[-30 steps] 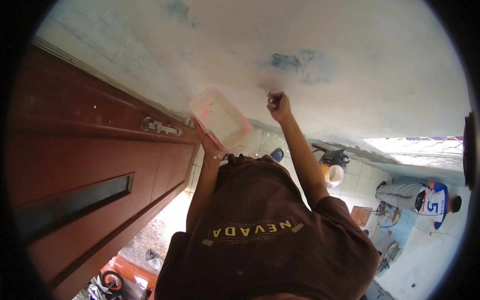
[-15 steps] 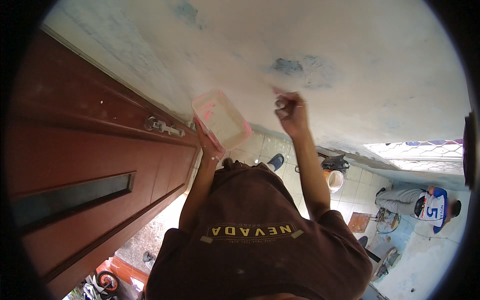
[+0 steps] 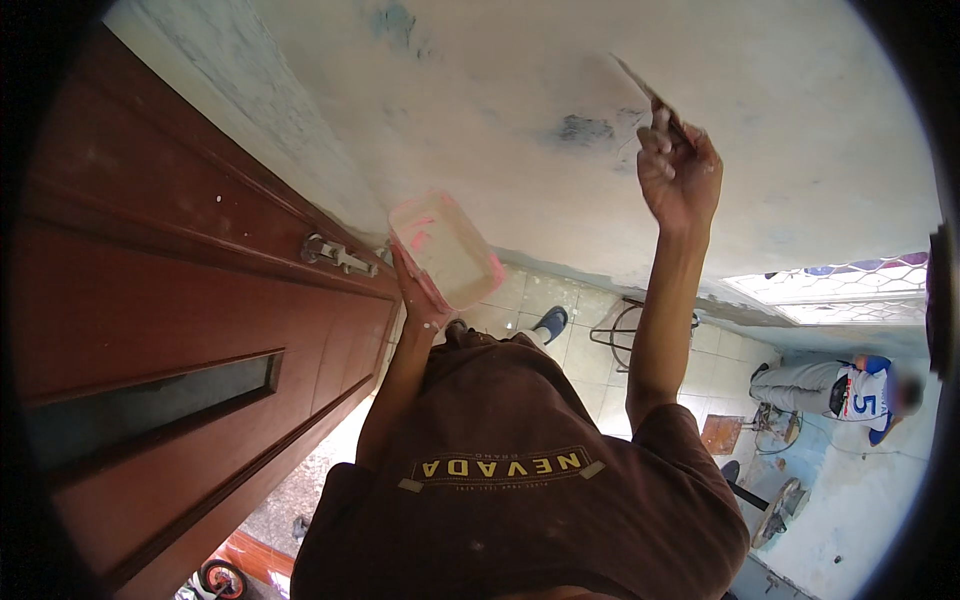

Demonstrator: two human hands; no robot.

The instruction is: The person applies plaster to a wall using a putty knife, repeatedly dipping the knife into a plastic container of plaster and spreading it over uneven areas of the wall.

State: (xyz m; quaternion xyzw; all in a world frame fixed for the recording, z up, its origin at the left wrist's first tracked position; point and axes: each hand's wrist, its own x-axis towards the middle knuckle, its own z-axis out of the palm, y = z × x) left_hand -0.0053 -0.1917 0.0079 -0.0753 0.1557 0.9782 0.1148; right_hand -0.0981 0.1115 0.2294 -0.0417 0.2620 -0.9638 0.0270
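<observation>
Gripping thin greyish blade [image 3: 637, 80], right hand [image 3: 680, 172]; our left hand [image 3: 416, 286] clasps pink-edged rectangular plastic tub [image 3: 493, 268]; slackening might drop it.

Tub [image 3: 496, 268]: rectangular, pink-edged, tilted, near wall [image 3: 800, 120].
Scraper [image 3: 651, 94]: thin, edge-on, tip slanting up-left; contact unclear.

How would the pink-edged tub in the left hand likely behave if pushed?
The pink-edged tub would probably stay fairly stiff: its rim looks unbent in the grip. Pushed on its far side, it might tip, since the left hand shows along only one side.
</observation>
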